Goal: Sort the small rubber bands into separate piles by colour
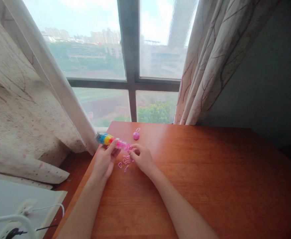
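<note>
A clear tube [109,140] full of small rubber bands, sorted black, blue, yellow, red and pink along its length, slants above the table. My left hand [106,158] is closed around its middle, thumb on top. At the tube's pink end, the fingers of my right hand [141,158] are pinched together; what sits between them is too small to make out. Below the tube, several loose pink rubber bands [125,161] lie scattered between my hands, one heart-shaped. Beyond them stands a round pink cap [136,135] with a pale loop on top.
The reddish-brown wooden table [197,172] reaches to a window with a dark frame [132,66]. Patterned curtains [210,59] hang on both sides. At lower left, a power strip [23,212] with plugged-in cables is beside the table.
</note>
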Tool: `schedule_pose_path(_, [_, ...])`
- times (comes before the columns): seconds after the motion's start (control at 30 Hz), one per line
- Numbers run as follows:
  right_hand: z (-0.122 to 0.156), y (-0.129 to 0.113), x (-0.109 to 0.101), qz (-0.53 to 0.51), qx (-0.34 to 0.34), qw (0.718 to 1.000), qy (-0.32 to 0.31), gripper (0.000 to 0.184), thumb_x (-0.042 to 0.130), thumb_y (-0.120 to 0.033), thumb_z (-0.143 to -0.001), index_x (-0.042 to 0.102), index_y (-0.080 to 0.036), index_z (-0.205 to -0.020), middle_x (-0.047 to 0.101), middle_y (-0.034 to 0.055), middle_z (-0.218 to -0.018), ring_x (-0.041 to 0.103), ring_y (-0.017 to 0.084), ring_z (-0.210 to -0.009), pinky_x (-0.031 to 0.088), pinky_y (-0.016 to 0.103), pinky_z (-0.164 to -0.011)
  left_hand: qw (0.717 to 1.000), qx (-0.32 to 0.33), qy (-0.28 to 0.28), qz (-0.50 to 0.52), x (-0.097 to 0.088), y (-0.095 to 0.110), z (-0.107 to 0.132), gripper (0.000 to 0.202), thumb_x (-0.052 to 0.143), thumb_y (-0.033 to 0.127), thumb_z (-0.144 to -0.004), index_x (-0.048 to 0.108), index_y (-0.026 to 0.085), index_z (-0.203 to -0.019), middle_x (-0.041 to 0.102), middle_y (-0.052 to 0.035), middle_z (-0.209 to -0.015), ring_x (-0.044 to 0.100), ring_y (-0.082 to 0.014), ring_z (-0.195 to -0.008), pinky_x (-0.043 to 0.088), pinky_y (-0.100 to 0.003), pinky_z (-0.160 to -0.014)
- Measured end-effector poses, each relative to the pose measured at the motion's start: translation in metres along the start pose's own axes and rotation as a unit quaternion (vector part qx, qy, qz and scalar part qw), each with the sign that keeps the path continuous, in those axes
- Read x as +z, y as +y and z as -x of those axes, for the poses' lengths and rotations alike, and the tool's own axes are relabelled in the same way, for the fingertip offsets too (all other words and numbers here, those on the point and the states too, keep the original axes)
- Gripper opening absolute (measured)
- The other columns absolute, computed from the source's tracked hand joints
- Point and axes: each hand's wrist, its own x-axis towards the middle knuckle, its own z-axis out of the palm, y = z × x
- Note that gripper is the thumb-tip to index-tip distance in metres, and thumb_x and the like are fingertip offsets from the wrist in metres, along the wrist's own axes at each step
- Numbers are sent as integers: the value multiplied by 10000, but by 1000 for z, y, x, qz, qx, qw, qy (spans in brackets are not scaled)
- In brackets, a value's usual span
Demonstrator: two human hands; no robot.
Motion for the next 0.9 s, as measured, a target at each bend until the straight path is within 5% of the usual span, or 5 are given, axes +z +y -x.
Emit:
schedule_pose_path(0.27, [5, -8, -6, 86, -58, 995, -8, 297, 592, -226, -834, 673, -216, -1120, 568, -64, -608, 508, 91, -527, 411, 193, -559, 999, -7, 23, 36, -2, 2, -2, 199, 777, 144, -723, 624, 163, -848, 699, 20, -763, 650, -83, -612, 567, -177, -587])
schedule_pose_path(0.43, [11, -11, 1, 97, -120, 982, -106, 659, 578, -135, -802, 429, -246, -1434, 552, -96, -610, 478, 81, -488, 405, 178, -525, 997, -60, -9, 49, 1, 1, 1, 63, 683, 156, -814, 624, 165, -835, 705, 0, -740, 659, -96, -610, 581, -195, -604])
schedule_pose_path(0.53, [12, -14, 5, 139, -130, 973, -133, 759, 596, -93, -762, 353, -243, -1465, 580, -84, -657, 516, 97, -526, 413, 190, -535, 992, -111, -47, 40, 3, 1, 6, 58, 634, 199, -856, 632, 143, -844, 709, -42, -744, 673, -130, -621, 593, -237, -607])
schedule_pose_path(0.73, [12, -26, 8, 124, -59, 981, -136, 618, 581, -101, -796, 428, -216, -1383, 575, -71, -644, 532, 106, -532, 399, 188, -500, 990, -111, -88, 8, 6, 0, 10, 173, 750, 206, -764, 631, 140, -871, 712, -38, -771, 683, -151, -629, 577, -244, -589])
schedule_pose_path(0.9, [10, -33, 6, -102, 76, 971, -204, 492, 512, -317, -920, 398, -221, -1390, 558, -89, -578, 459, 74, -396, 347, 161, -402, 995, -59, -83, -5, 6, 1, 9, 293, 845, 209, -655, 650, 140, -862, 712, -29, -805, 683, -137, -686, 563, -211, -641])
